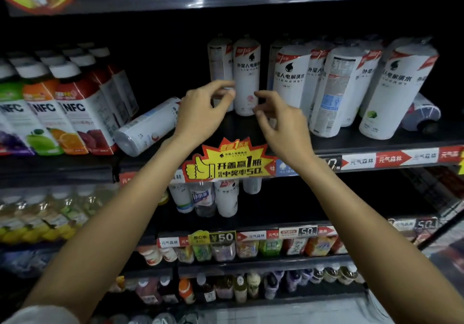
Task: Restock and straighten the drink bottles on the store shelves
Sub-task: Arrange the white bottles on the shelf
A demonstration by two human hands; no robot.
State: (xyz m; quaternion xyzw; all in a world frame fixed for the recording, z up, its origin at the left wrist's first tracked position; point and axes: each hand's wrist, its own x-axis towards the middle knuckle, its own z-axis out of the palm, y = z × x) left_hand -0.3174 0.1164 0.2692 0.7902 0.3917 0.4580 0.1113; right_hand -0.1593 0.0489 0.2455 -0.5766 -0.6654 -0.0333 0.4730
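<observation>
Both hands, left [200,112] and right [281,122], hover loosely curled and empty beside an upright white electrolyte bottle [246,77] on the shelf [376,145], another bottle [148,128] lying toppled leftward.

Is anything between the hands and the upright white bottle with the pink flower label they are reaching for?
Nothing visible. The left hand and right hand flank the upright white pink-flower bottle with open shelf in front; the toppled white bottle lies off to the left.

White bottles [246,77] with red corner bands, yellow-red starburst tag [227,160], black shelf [376,145]
</observation>
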